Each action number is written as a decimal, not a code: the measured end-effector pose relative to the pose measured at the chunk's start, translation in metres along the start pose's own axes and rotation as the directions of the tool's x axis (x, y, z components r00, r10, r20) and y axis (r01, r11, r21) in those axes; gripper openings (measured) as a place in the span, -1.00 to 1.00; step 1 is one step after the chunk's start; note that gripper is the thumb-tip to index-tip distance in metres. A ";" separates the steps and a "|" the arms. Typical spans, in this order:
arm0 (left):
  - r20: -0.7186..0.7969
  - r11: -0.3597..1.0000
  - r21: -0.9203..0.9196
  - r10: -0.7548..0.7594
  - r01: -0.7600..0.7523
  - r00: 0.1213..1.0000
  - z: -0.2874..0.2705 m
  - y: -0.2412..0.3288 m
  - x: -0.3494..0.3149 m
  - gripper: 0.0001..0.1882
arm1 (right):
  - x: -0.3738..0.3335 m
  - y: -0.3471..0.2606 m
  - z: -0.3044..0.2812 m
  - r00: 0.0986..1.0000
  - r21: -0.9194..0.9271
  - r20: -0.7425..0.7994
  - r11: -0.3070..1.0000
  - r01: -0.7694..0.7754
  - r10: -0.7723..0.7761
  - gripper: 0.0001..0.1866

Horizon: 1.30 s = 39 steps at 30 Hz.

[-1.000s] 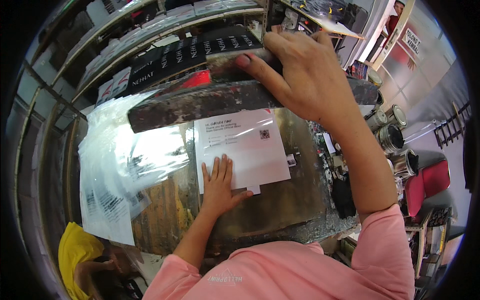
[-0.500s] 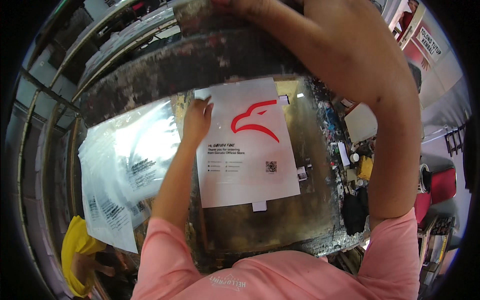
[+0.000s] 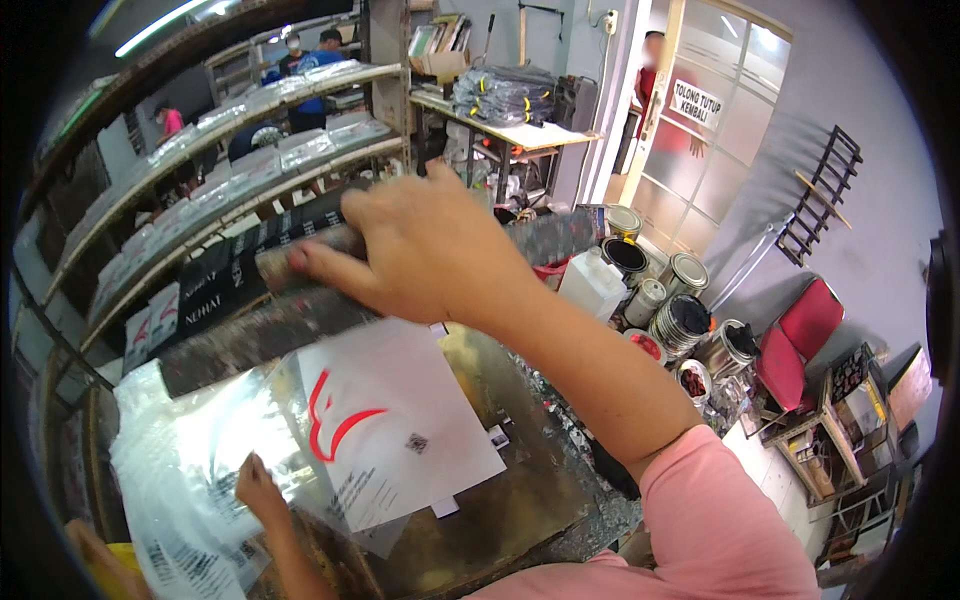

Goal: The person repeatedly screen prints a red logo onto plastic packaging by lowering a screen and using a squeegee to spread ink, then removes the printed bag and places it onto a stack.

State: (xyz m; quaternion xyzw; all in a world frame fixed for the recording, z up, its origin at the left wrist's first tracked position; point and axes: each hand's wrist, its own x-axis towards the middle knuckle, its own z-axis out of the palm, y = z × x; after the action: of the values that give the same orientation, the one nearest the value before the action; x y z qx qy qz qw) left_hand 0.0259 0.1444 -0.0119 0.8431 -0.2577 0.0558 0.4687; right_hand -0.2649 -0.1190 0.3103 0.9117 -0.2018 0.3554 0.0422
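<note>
A clear plastic sheet with a red bird-head print (image 3: 345,425) and dark text lies shifted across a white backing sheet (image 3: 465,455) on the printing table (image 3: 490,530). At its left, my left hand (image 3: 262,490) is closed in a pinch, apparently on the plastic; glare hides the exact edge. Beneath that hand spreads a pile of printed clear plastic sheets (image 3: 165,500). My right hand (image 3: 430,240) reaches across the far side, fingers curled over a worn wooden bar (image 3: 280,265) at the raised, ink-stained screen frame (image 3: 240,345). The hand hides much of that bar.
Racks (image 3: 250,165) loaded with sheets stand at far left. Paint cans (image 3: 685,320), a white jug (image 3: 590,285) and a red chair (image 3: 800,335) stand right. Someone is behind the glass door (image 3: 690,150); a yellow sleeve (image 3: 125,555) shows lower left.
My view has turned up and to the right. The printed plastic has slid leftward off the white sheet's alignment, my left hand moving with it. My right hand stays at the raised frame.
</note>
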 end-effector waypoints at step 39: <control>0.549 0.934 -0.259 0.352 -0.247 0.758 -0.052 0.060 -0.242 -0.46 | -0.050 -0.037 0.007 0.995 -0.132 0.092 0.991 -0.035 0.048 -0.33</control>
State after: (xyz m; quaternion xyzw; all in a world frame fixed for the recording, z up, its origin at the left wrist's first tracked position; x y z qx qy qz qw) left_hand -0.2038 0.2532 -0.0185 0.7230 -0.5252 -0.1550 0.4212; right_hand -0.2787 -0.0698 0.2743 0.9185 -0.2454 0.2985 0.0846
